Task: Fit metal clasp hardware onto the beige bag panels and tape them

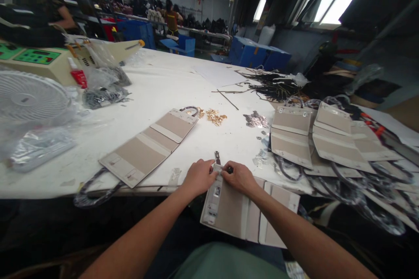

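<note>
Head camera: my left hand (198, 177) and right hand (240, 177) pinch the top edge of a beige bag panel (234, 213) with closed fingers (212, 174). It overhangs the near edge of the surface (163, 91).

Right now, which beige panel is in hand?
The panel hanging off the near edge of the table: left hand and right hand pinch its top. The lone panel lies flat further left; the pile sits to the right.

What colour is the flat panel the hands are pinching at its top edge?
Taupe-beige with paler cream strips; the panel shows best in the head view.
</note>
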Motion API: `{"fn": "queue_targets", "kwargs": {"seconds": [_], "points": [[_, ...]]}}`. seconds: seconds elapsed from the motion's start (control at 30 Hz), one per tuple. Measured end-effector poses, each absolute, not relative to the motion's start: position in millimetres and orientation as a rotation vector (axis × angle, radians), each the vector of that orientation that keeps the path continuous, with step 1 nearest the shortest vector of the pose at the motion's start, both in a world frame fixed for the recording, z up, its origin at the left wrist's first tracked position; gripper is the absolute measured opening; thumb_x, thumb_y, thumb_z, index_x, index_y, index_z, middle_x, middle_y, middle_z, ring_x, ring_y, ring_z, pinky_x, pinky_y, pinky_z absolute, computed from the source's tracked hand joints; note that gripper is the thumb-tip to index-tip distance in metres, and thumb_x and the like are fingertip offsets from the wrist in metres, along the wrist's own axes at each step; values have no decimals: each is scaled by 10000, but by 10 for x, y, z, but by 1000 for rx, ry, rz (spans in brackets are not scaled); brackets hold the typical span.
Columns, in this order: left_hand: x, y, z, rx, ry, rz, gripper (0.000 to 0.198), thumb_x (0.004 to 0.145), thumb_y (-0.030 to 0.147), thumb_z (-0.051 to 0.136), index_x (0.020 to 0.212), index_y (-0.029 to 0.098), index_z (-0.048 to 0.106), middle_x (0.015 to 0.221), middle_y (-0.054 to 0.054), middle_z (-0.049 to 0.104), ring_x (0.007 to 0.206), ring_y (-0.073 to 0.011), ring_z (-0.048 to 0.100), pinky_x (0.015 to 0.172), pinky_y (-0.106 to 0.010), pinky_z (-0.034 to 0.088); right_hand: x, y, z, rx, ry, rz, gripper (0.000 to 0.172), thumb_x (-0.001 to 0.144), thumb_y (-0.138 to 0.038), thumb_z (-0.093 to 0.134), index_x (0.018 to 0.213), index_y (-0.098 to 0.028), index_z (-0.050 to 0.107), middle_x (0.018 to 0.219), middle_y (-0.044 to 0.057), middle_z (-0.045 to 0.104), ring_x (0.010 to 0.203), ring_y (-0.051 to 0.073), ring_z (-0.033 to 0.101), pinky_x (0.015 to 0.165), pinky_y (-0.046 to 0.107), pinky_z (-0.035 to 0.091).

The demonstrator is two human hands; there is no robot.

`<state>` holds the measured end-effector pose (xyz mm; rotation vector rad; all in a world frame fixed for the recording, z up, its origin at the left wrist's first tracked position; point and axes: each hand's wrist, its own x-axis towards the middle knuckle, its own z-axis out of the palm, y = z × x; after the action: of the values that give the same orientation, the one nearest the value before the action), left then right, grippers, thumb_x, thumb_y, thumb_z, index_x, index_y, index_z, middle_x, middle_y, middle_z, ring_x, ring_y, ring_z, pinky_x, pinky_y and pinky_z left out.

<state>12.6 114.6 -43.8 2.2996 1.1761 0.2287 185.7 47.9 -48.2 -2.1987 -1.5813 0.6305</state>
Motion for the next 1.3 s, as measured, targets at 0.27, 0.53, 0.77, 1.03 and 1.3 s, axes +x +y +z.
{"fn": "queue_targets", "kwargs": {"seconds": [0.27, 0.53, 0.77, 1.03, 1.3], "points": [[346, 1479, -366, 2121, 1133, -33, 137, 806, 307, 655, 805, 185, 717, 743, -57, 731, 714, -221, 700, 638, -283, 475, 1937, 482, -457, -2117, -1539, 749, 145, 825, -335, 649, 843, -235, 752, 844, 26, 743, 776, 188, 634, 680, 280, 383], [444, 1521, -421, 1751, 1215, -95, 84, 823, 238, 653, 798, 158, 661, 548, 22, 595, 472, -150, 602, 447, -227, 441, 2060, 474, -294, -1862, -1389, 928, 152, 829, -350, 697, 779, -209, 728, 700, -5, 686, 660, 161, 591, 615, 270, 386], [462, 1569, -401, 1593, 1210, -75, 54, 788, 206, 691, 787, 155, 675, 527, 16, 611, 412, -137, 554, 403, -229, 404, 2051, 455, -126, -1214, -858, 817, 420, 904, -500, 686, 639, -204, 549, 551, -32, 547, 516, 119, 476, 543, 260, 387], [425, 1588, -545, 1532, 1196, -18, 73, 771, 225, 719, 780, 161, 684, 539, 27, 616, 421, -127, 550, 429, -237, 446, 1971, 665, -213, -788, -510, 903, 432, 909, -390, 666, 587, -210, 439, 461, -86, 333, 393, 87, 326, 431, 247, 317], [428, 1602, -544, 1472, 1198, -4, 87, 747, 223, 724, 792, 149, 714, 528, 15, 622, 414, -136, 556, 425, -249, 457, 1848, 610, -291, -789, -697, 831, 408, 942, -360, 626, 593, -219, 467, 476, -71, 351, 392, 102, 338, 421, 273, 304]]}}
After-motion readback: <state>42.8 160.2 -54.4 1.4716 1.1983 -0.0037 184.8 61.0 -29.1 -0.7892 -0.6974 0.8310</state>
